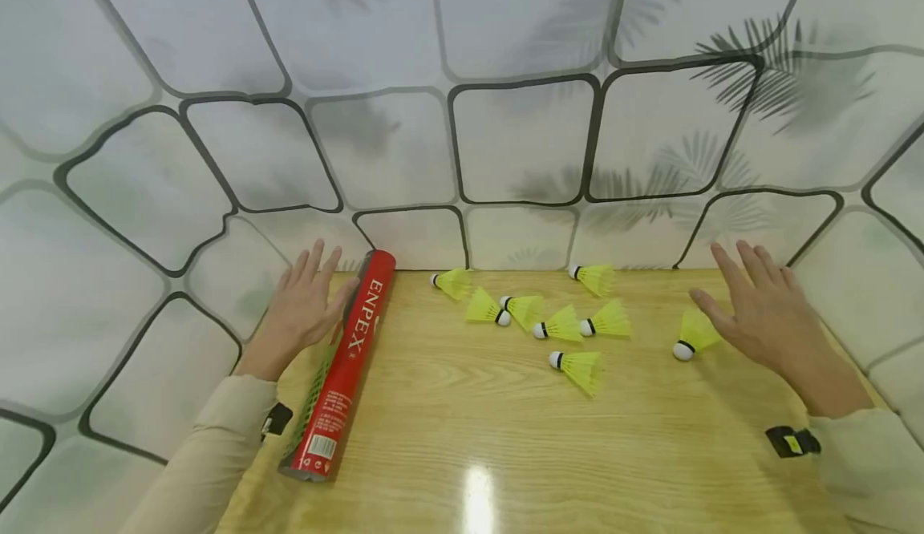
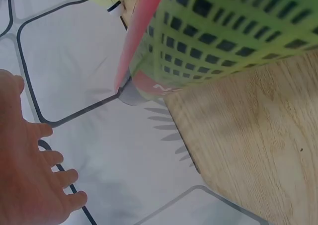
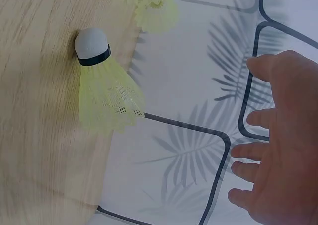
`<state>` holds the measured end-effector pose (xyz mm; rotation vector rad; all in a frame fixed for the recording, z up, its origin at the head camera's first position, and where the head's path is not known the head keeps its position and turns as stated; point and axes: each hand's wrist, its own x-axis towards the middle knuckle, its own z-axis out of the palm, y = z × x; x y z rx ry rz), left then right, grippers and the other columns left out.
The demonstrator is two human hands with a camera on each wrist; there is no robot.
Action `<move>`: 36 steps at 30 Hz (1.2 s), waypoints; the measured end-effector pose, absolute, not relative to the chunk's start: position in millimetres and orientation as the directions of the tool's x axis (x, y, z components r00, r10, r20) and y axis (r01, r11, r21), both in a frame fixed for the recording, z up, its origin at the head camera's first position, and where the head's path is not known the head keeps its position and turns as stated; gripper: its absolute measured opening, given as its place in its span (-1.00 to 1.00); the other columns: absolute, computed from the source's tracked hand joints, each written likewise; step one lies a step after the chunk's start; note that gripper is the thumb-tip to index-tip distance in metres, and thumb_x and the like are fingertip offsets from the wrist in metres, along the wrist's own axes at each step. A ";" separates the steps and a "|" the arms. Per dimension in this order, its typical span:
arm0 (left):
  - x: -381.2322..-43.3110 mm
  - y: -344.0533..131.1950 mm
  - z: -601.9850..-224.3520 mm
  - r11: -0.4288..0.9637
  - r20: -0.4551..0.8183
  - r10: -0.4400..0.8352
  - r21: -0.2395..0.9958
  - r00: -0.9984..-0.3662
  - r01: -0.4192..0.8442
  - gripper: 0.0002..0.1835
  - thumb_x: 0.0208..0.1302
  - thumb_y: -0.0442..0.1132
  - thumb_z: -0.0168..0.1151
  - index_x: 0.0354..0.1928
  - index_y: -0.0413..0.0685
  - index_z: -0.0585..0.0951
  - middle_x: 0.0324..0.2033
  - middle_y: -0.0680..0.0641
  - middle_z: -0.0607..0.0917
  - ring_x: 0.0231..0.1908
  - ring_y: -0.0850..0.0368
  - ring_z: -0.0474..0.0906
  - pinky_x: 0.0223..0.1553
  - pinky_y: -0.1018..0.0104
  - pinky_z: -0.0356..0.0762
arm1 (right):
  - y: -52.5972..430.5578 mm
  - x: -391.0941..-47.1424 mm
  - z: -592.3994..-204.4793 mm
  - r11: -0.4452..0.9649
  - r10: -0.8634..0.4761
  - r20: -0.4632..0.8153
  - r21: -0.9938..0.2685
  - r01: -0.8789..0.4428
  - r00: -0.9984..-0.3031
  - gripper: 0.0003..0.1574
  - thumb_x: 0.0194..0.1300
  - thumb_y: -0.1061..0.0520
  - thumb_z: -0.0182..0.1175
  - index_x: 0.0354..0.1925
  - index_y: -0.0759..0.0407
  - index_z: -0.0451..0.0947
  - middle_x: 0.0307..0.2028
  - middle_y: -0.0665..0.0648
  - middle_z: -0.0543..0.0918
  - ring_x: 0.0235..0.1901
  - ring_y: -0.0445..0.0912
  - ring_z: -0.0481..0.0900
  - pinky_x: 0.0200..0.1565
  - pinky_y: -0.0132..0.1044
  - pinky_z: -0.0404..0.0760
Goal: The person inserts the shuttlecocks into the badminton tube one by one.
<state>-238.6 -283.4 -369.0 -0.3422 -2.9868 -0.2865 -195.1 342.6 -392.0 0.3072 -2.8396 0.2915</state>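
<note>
Left fingers: red tube just beside | right fingers: shuttlecock nearby

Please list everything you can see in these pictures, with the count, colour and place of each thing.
Table: one, pale wood-grained, in front of the person
Wall covering: white and grey with dark outlines and leaf shapes, behind the table and at both sides
Tube: one, red with a green patterned side, lying on the table's left
Grouped shuttlecocks: seven, yellow with white tips, mid-table towards the back
Lone shuttlecock: one, yellow with a white tip, table's right
Sleeves: two, beige, on the forearms
Wrist straps: two, black, one per wrist
Left hand: one, bare, by the tube's far end
Right hand: one, bare, near the lone shuttlecock
</note>
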 end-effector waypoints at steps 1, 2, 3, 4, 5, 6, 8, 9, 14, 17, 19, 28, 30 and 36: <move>-239.0 -282.6 -369.4 0.958 0.138 0.209 0.171 -0.968 0.231 -0.16 0.60 0.30 -0.33 0.64 -0.13 -0.02 0.61 -0.32 -0.17 0.55 -0.40 -0.25 0.46 -0.40 -0.22 | 342.8 -194.5 -393.2 0.956 -0.179 0.288 -0.175 -0.235 -0.941 0.00 0.58 -0.25 -0.02 0.61 0.30 -0.11 0.48 0.63 0.01 0.45 0.54 -0.07 0.34 0.51 -0.07; -239.4 -281.7 -369.8 0.959 0.134 0.207 0.170 -0.969 0.228 -0.17 0.60 0.30 -0.33 0.64 -0.11 -0.03 0.61 -0.32 -0.17 0.55 -0.40 -0.23 0.45 -0.40 -0.22 | 343.1 -193.9 -394.6 0.955 -0.178 0.297 -0.179 -0.238 -0.938 -0.01 0.58 -0.23 -0.01 0.61 0.31 -0.10 0.47 0.63 0.03 0.44 0.54 -0.04 0.33 0.51 -0.04; -240.0 -280.5 -370.0 0.959 0.135 0.205 0.171 -0.969 0.227 -0.17 0.60 0.30 -0.32 0.64 -0.12 -0.02 0.60 -0.33 -0.16 0.54 -0.42 -0.21 0.45 -0.41 -0.21 | 343.4 -193.2 -396.2 0.952 -0.175 0.310 -0.190 -0.242 -0.934 -0.02 0.58 -0.21 0.00 0.61 0.31 -0.09 0.47 0.62 0.04 0.44 0.53 -0.02 0.33 0.51 -0.02; -240.8 -279.2 -370.2 0.959 0.135 0.204 0.174 -0.970 0.226 -0.17 0.60 0.30 -0.31 0.64 -0.11 -0.01 0.60 -0.34 -0.15 0.54 -0.43 -0.18 0.44 -0.42 -0.20 | 343.6 -192.3 -398.0 0.946 -0.173 0.333 -0.205 -0.250 -0.927 -0.04 0.57 -0.18 0.03 0.61 0.31 -0.06 0.46 0.62 0.07 0.42 0.53 0.01 0.32 0.50 0.01; -241.8 -278.2 -370.4 0.959 0.135 0.202 0.176 -0.970 0.224 -0.17 0.59 0.30 -0.31 0.64 -0.11 -0.01 0.60 -0.35 -0.15 0.53 -0.44 -0.16 0.44 -0.43 -0.19 | 343.7 -191.1 -400.0 0.939 -0.166 0.358 -0.227 -0.258 -0.919 -0.06 0.57 -0.15 0.05 0.60 0.30 -0.04 0.46 0.61 0.09 0.41 0.53 0.05 0.32 0.49 0.03; -242.9 -277.0 -370.2 0.959 0.136 0.201 0.175 -0.970 0.223 -0.16 0.59 0.31 -0.31 0.64 -0.11 0.00 0.59 -0.36 -0.13 0.52 -0.46 -0.13 0.43 -0.44 -0.17 | 343.7 -190.1 -402.4 0.929 -0.162 0.396 -0.248 -0.275 -0.904 -0.08 0.54 -0.10 0.10 0.59 0.30 0.02 0.44 0.61 0.13 0.39 0.53 0.10 0.31 0.49 0.07; -245.8 -274.3 -368.3 0.960 0.140 0.198 0.173 -0.970 0.221 -0.15 0.58 0.31 -0.30 0.64 -0.13 0.00 0.58 -0.40 -0.11 0.50 -0.49 -0.08 0.42 -0.45 -0.14 | 343.5 -187.9 -406.4 0.903 -0.148 0.475 -0.292 -0.314 -0.867 -0.13 0.49 -0.01 0.19 0.55 0.32 0.13 0.39 0.61 0.22 0.34 0.53 0.18 0.27 0.47 0.16; -247.4 -273.1 -367.2 0.960 0.138 0.195 0.177 -0.971 0.218 -0.15 0.58 0.31 -0.29 0.63 -0.14 0.01 0.57 -0.42 -0.11 0.49 -0.51 -0.06 0.42 -0.45 -0.11 | 343.3 -186.8 -408.5 0.889 -0.140 0.508 -0.314 -0.334 -0.850 -0.15 0.45 0.04 0.23 0.53 0.32 0.18 0.37 0.60 0.26 0.31 0.53 0.22 0.26 0.47 0.19; -255.3 -264.0 -364.0 0.951 0.081 0.167 0.251 -0.983 0.182 -0.13 0.58 0.28 -0.21 0.63 -0.19 -0.04 0.56 -0.46 -0.13 0.47 -0.56 -0.06 0.40 -0.45 -0.04 | 341.8 -182.0 -415.0 0.824 -0.088 0.543 -0.431 -0.367 -0.835 -0.20 0.39 0.14 0.30 0.49 0.30 0.28 0.32 0.55 0.32 0.25 0.54 0.26 0.15 0.51 0.24; -260.0 -254.8 -365.9 0.934 0.024 0.151 0.324 -0.988 0.151 -0.11 0.58 0.26 -0.16 0.63 -0.21 -0.09 0.56 -0.48 -0.17 0.49 -0.56 -0.13 0.42 -0.43 -0.07 | 342.0 -180.6 -417.2 0.798 -0.061 0.509 -0.491 -0.348 -0.858 -0.19 0.41 0.14 0.29 0.51 0.25 0.26 0.34 0.53 0.30 0.26 0.55 0.24 0.14 0.55 0.20; -263.2 -248.6 -369.1 0.923 -0.011 0.137 0.364 -0.991 0.123 -0.10 0.58 0.26 -0.17 0.63 -0.21 -0.11 0.56 -0.48 -0.19 0.50 -0.54 -0.18 0.42 -0.43 -0.09 | 342.5 -180.5 -419.4 0.784 -0.047 0.497 -0.519 -0.340 -0.866 -0.18 0.40 0.14 0.30 0.51 0.23 0.26 0.35 0.53 0.30 0.28 0.55 0.23 0.14 0.56 0.19; -277.9 -227.9 -382.8 0.859 -0.059 0.041 0.512 -0.997 0.005 -0.13 0.58 0.17 -0.09 0.61 -0.27 -0.08 0.53 -0.53 -0.09 0.50 -0.52 -0.12 0.42 -0.43 -0.03 | 352.1 -183.5 -434.6 0.751 -0.063 0.427 -0.575 -0.325 -0.902 -0.17 0.47 0.14 0.23 0.55 0.24 0.17 0.39 0.57 0.26 0.34 0.56 0.16 0.18 0.59 0.11; -282.5 -224.3 -386.9 0.854 -0.060 0.013 0.520 -0.998 -0.020 -0.13 0.55 0.14 -0.04 0.60 -0.27 -0.04 0.52 -0.53 -0.04 0.49 -0.51 -0.07 0.39 -0.47 0.00 | 355.0 -184.6 -439.9 0.755 -0.077 0.395 -0.577 -0.313 -0.915 -0.18 0.49 0.14 0.21 0.56 0.26 0.14 0.37 0.60 0.27 0.31 0.58 0.18 0.16 0.58 0.13; -293.9 -217.0 -403.2 0.854 -0.129 -0.099 0.497 -0.987 -0.151 -0.05 0.47 0.23 0.00 0.64 -0.11 -0.11 0.53 -0.48 -0.03 0.48 -0.51 -0.05 0.30 -0.58 0.02 | 358.3 -182.4 -453.8 0.766 -0.088 0.305 -0.588 -0.260 -0.948 -0.16 0.50 0.11 0.21 0.57 0.25 0.11 0.31 0.61 0.33 0.22 0.56 0.28 -0.01 0.54 0.26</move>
